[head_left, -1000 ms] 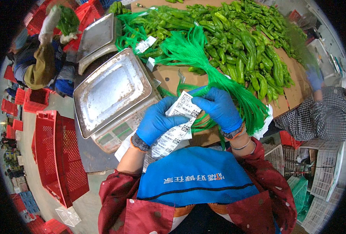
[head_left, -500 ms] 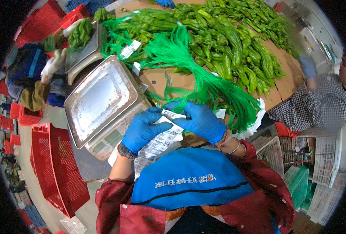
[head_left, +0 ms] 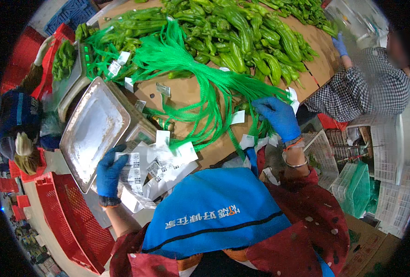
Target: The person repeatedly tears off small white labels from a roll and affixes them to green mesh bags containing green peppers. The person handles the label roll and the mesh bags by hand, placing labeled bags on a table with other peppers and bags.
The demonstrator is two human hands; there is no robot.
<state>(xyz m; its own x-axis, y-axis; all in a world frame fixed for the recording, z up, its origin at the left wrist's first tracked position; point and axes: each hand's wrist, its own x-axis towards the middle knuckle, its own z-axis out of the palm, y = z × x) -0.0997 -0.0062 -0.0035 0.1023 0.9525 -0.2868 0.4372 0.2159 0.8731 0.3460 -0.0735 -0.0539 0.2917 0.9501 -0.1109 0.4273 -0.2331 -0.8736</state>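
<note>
Watching remotely, I see left hand (head_left: 109, 173) pinching label strip (head_left: 134, 171) by tabletop's (head_left: 186, 92) near-left edge; right hand (head_left: 279, 117) at green nets (head_left: 191, 62), near edge, grip unclear. Tangled strands could snag.

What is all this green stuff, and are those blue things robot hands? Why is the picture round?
No robot here: these are a person's own hands in blue gloves. A wide fisheye camera on their head looks down, so everything seems round and bendy. Green peppers and green nets lie on brown cardboard. On the left stands a scale with a metal tray. The left hand is at the edge of some printed labels; the right hand is by the nets' ends. I can't tell whether either hand is gripping anything.
</note>
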